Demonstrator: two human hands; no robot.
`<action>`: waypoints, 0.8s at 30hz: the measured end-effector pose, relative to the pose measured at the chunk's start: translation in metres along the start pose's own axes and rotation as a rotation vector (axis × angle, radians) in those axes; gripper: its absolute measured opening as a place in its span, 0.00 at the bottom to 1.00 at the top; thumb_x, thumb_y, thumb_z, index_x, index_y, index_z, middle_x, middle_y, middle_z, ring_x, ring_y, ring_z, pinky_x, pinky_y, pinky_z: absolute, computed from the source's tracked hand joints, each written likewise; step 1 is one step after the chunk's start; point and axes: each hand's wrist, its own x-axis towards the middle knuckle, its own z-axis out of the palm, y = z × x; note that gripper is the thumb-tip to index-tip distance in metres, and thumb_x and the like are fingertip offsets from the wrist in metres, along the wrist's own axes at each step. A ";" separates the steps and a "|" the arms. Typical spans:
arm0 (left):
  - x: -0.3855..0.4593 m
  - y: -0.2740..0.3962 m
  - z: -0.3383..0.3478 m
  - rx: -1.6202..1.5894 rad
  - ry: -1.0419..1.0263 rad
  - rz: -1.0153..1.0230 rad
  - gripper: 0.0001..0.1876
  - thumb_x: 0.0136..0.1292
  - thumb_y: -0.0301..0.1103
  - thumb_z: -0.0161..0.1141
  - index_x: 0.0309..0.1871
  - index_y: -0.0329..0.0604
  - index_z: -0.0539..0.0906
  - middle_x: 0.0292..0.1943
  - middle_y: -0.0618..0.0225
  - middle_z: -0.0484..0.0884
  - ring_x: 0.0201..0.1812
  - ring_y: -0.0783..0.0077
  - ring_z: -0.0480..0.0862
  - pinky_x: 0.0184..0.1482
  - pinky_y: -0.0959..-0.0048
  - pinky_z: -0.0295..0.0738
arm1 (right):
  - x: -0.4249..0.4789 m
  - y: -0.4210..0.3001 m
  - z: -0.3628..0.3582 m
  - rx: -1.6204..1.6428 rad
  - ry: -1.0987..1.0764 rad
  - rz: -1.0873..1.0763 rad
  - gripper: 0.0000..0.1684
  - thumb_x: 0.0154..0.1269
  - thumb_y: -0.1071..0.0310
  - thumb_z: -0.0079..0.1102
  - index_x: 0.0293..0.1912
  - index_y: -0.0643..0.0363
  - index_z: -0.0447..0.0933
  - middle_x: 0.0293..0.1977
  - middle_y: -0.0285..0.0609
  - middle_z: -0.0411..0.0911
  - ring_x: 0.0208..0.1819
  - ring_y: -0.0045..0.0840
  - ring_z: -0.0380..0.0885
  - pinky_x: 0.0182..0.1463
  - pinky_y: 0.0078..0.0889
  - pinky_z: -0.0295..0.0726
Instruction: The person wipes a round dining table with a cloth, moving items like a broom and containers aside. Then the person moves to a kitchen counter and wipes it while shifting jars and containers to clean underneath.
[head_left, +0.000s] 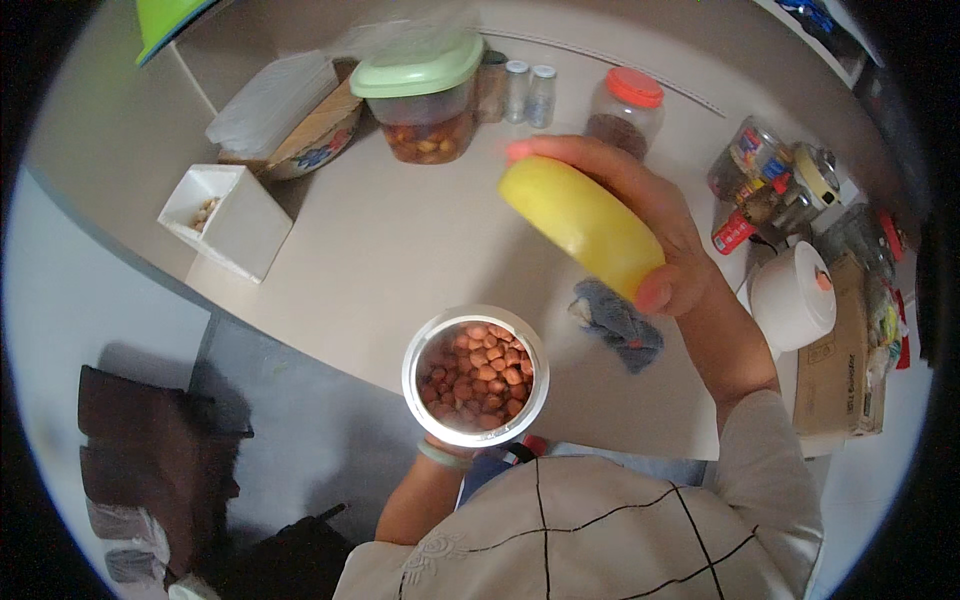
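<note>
In the head view my right hand (675, 240) grips a round yellow lid (581, 225) by its edge, tilted above the countertop. My left hand (452, 444) is mostly hidden beneath and behind a jar (409, 375) with a pale rim at the counter's front edge, its fingers out of sight. The jar's mouth is uncovered, and reddish-brown round pieces, perhaps peanuts, (487, 367) show inside. A crumpled grey-blue cloth (626, 330) lies on the countertop (390, 240) below my right hand.
A green-lidded container (420, 75), small glass bottles (529, 94) and a red-lidded jar (634, 90) stand at the back. A white box (247, 225) and patterned bowl (322, 146) are left. Right are jars, a white lidded pot (784, 300) and a cardboard box (832, 375).
</note>
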 end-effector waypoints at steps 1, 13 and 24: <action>-0.003 0.004 0.001 0.032 -0.010 0.022 0.41 0.67 0.65 0.38 0.75 0.45 0.55 0.68 0.33 0.57 0.66 0.28 0.62 0.46 0.37 0.78 | -0.004 0.002 0.001 0.033 0.035 0.034 0.63 0.46 0.28 0.67 0.68 0.65 0.60 0.60 0.44 0.70 0.59 0.27 0.71 0.63 0.29 0.67; -0.021 0.010 0.010 -0.083 -0.387 -0.022 0.41 0.66 0.58 0.55 0.75 0.49 0.54 0.68 0.41 0.57 0.65 0.33 0.64 0.44 0.40 0.81 | -0.037 0.049 0.027 0.112 0.177 0.207 0.68 0.43 0.19 0.60 0.67 0.68 0.61 0.64 0.50 0.67 0.64 0.31 0.69 0.68 0.34 0.65; -0.033 0.008 -0.019 -0.009 -0.102 0.106 0.43 0.66 0.66 0.42 0.75 0.47 0.52 0.69 0.38 0.55 0.67 0.34 0.61 0.52 0.38 0.74 | -0.043 0.043 0.036 0.079 0.160 0.251 0.69 0.44 0.18 0.58 0.67 0.68 0.61 0.64 0.50 0.66 0.64 0.30 0.67 0.67 0.33 0.64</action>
